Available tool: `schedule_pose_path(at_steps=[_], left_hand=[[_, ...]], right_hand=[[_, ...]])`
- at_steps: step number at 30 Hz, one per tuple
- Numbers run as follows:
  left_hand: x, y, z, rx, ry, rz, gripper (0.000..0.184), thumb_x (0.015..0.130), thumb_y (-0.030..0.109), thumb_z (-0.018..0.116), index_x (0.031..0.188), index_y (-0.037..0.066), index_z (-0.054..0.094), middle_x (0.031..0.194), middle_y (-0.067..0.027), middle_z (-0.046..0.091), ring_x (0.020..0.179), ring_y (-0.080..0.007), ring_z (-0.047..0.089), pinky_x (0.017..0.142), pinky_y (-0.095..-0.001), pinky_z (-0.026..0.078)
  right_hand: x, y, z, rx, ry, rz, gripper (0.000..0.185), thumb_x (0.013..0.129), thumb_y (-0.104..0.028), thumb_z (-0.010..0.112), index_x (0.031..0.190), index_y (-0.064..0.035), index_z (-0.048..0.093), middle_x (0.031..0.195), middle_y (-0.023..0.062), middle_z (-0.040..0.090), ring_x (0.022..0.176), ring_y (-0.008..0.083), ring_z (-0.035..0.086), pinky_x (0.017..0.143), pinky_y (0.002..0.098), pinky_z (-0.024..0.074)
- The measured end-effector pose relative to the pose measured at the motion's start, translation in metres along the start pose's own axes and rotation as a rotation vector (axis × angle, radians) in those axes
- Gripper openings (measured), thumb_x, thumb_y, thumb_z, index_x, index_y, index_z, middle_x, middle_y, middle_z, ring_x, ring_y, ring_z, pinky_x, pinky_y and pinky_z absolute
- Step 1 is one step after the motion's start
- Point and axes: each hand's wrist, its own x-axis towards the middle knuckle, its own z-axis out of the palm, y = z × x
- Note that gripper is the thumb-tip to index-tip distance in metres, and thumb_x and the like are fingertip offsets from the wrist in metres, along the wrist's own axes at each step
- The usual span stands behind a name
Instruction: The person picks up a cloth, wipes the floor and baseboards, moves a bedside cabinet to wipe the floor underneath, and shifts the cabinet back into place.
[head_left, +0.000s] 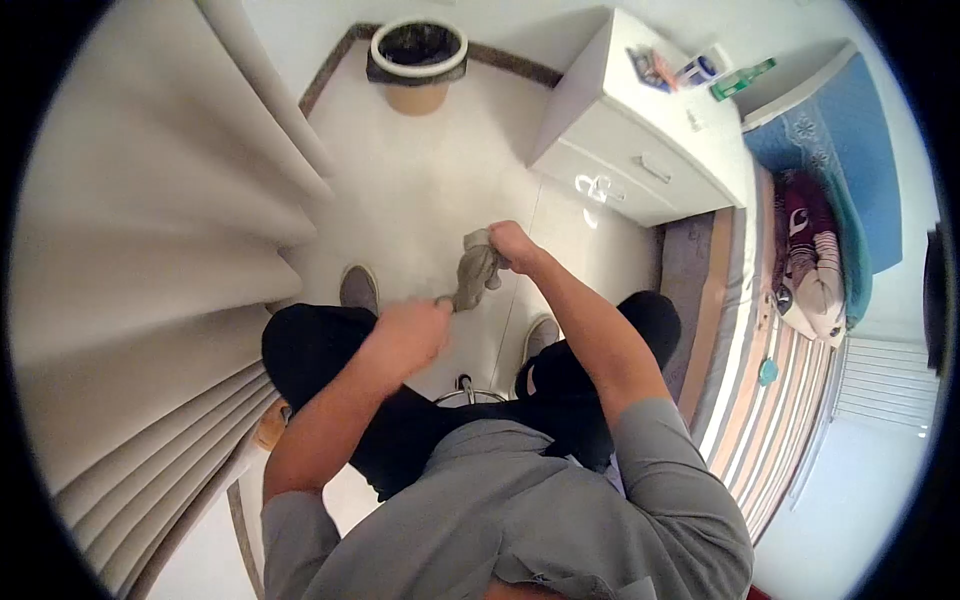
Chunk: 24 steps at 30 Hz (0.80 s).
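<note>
A crumpled grey-green cloth (474, 272) hangs between my two hands, above the pale floor and between my knees. At its upper right end, my right hand (513, 247) is closed on it. My left hand (413, 338), a little blurred, is closed at the cloth's lower left end. Below the hands I see my grey shoes, one (360, 287) at the left and the other (541, 336) at the right.
A bin (417, 97) with a black liner stands by the far wall. At the right are a white drawer cabinet (640, 150) holding a green bottle (743, 79), and a striped bed (775, 420). Beige curtains (150, 220) hang at the left.
</note>
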Motion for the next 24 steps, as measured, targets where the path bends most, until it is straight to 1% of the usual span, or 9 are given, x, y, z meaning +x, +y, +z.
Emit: schedule_pose_path(at_steps=[1,4,9,11,15,16,18,21,24], left_hand=[[0.011,-0.008,-0.011,0.003,0.053,-0.021,0.039,0.091,0.032,0.067,0.118,0.004,0.06,0.1,-0.0186,0.071,0.098,-0.0374,0.069,0.085,-0.0516,0.055],[0.035,-0.021,-0.046,-0.046,0.185,-0.112,0.046,0.089,0.031,0.072,0.122,0.004,0.057,0.105,-0.0183,0.07,0.101,-0.0389,0.068,0.087,-0.0508,0.055],[0.065,-0.007,-0.049,-0.117,0.668,-0.198,0.071,0.076,0.032,0.086,0.134,0.007,0.052,0.114,-0.0154,0.067,0.109,-0.0425,0.064,0.093,-0.0506,0.054],[0.091,-0.014,-0.039,-0.068,0.863,-0.195,0.062,0.079,0.032,0.083,0.127,0.005,0.057,0.114,-0.0154,0.066,0.111,-0.0383,0.063,0.095,-0.0507,0.053],[0.122,-0.025,-0.058,-0.699,0.921,-0.225,0.032,0.087,0.013,0.07,0.114,-0.001,0.063,0.106,-0.0168,0.068,0.103,-0.0356,0.066,0.09,-0.05,0.051],[0.123,-0.027,-0.062,-1.018,0.938,-0.266,0.032,0.088,0.008,0.064,0.119,0.001,0.061,0.11,-0.0144,0.068,0.103,-0.0345,0.067,0.088,-0.0454,0.052],[0.102,-0.001,-0.092,-1.624,0.881,-0.374,0.036,0.087,-0.002,0.055,0.123,0.004,0.058,0.114,-0.0094,0.065,0.103,-0.0252,0.065,0.082,-0.0344,0.052],[0.111,0.012,-0.085,-1.651,0.79,-0.306,0.035,0.086,-0.003,0.055,0.12,0.003,0.057,0.111,-0.0087,0.063,0.099,-0.0198,0.062,0.08,-0.0283,0.049],[0.128,0.014,-0.074,-1.401,0.743,-0.083,0.031,0.085,-0.004,0.054,0.115,0.002,0.057,0.107,-0.0053,0.061,0.094,-0.0142,0.058,0.08,-0.0284,0.049]], right_hand=[[0.003,-0.038,-0.005,0.381,0.0,0.358,0.012,0.081,-0.003,0.055,0.075,-0.0043,0.065,0.07,0.0043,0.058,0.065,0.0165,0.052,0.058,0.0371,0.0457],[0.004,-0.118,-0.024,0.086,-0.027,0.131,0.015,0.079,0.0,0.05,0.075,-0.0032,0.064,0.07,0.0028,0.057,0.063,0.0165,0.051,0.055,0.037,0.0433],[-0.05,-0.254,-0.063,0.119,0.006,-0.009,0.02,0.079,0.005,0.046,0.079,0.0,0.066,0.073,0.0048,0.062,0.064,0.016,0.056,0.056,0.0344,0.0455],[-0.066,-0.271,-0.077,0.547,-0.012,-0.168,0.024,0.08,0.007,0.046,0.085,-0.0006,0.068,0.077,0.0056,0.066,0.069,0.019,0.062,0.063,0.0338,0.0511],[-0.102,-0.264,-0.105,0.975,0.2,-0.245,0.031,0.085,0.008,0.047,0.11,-0.0008,0.063,0.102,0.0078,0.068,0.096,0.0183,0.065,0.09,0.0356,0.0527],[-0.09,-0.231,-0.111,0.945,0.25,-0.299,0.035,0.094,-0.007,0.057,0.129,-0.0037,0.053,0.125,0.0113,0.061,0.114,0.025,0.06,0.097,0.0429,0.0509],[-0.081,-0.186,-0.108,0.919,0.276,-0.119,0.051,0.096,-0.02,0.062,0.14,-0.0065,0.043,0.136,0.014,0.053,0.123,0.029,0.053,0.1,0.0485,0.0487],[-0.074,-0.161,-0.096,0.947,0.059,0.29,0.101,0.09,-0.059,0.071,0.161,-0.0166,0.013,0.16,0.0187,0.026,0.144,0.0392,0.032,0.108,0.0643,0.0391],[-0.039,-0.184,-0.082,0.96,-0.133,0.125,0.11,0.088,-0.063,0.072,0.164,-0.0161,0.006,0.163,0.019,0.023,0.147,0.0356,0.03,0.108,0.0644,0.0387]])
